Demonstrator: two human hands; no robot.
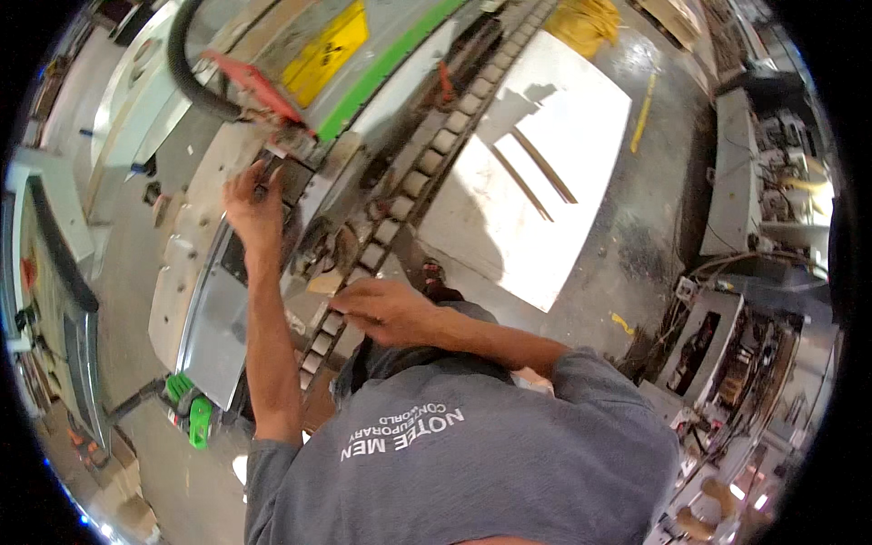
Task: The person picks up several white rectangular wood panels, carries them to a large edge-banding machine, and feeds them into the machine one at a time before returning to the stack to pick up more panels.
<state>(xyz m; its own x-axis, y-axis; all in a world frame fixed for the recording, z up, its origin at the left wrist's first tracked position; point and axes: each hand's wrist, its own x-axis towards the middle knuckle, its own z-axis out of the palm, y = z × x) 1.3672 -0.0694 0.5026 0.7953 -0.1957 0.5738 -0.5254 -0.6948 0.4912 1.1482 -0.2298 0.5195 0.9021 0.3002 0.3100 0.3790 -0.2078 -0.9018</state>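
Observation:
My left hand (253, 204) reaches out over the near end of a long woodworking machine (391, 68) with a grey and green hood. Its fingers are bent around a small dark part beside a metal block (295, 168); the fingers hide most of it. Closer to my body, my right hand (386, 311) hovers by a chain of pale square pads (400, 209) running along the machine. Its fingers are drawn together, and whatever they may hold cannot be made out. A small tan piece (324, 282) lies just beyond the right fingertips.
A black hose (186, 73) arches over a red guard (250, 84) at upper left. Two narrow brown strips (543, 163) lie on a large white board (581, 109) to the right. Green-topped parts (198, 420) stand low on the left. Cluttered shelves (790, 191) line the right side.

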